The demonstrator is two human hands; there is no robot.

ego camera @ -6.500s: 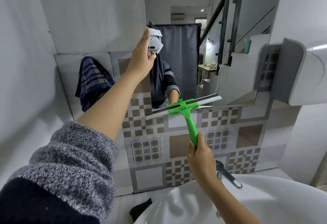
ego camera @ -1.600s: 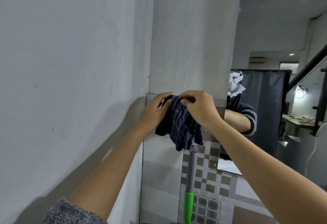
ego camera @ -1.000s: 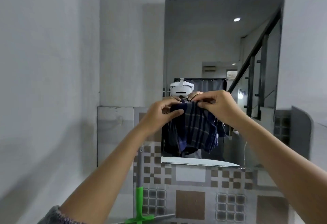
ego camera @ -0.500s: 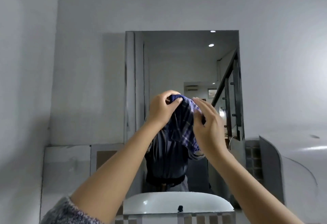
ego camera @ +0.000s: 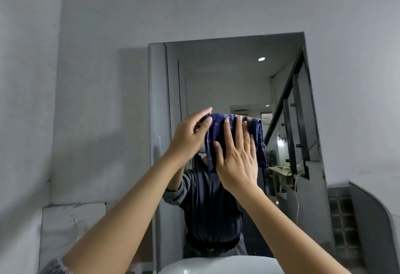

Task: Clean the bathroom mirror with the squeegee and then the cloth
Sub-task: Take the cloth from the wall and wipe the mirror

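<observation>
- Half a second before, both hands had been pinching the bunched cloth; since then the right hand [ego camera: 237, 161] had opened out flat over it and the view had tilted so the whole mirror [ego camera: 233, 74] showed.
- Right fingers [ego camera: 239, 128] lay straight and spread, palm pushing the blue plaid cloth [ego camera: 257, 135] toward the glass, probably to fold it into a flat pad before wiping.
- Left hand [ego camera: 188, 137], at nine o'clock of the cloth, curled its thumb and fingertips round the cloth's left edge, likely keeping the folds from slipping.
- Whether the cloth touched the glass could not be told.
- Cloth sat near the mirror's centre; a loose corner hung toward four o'clock.
- At six o'clock, a white basin [ego camera: 218, 266] rim showed below the mirror.
- Count: two hands, one cloth, one mirror, one basin; no squeegee in view, so the squeegee step looked finished and wiping had not visibly begun.
</observation>
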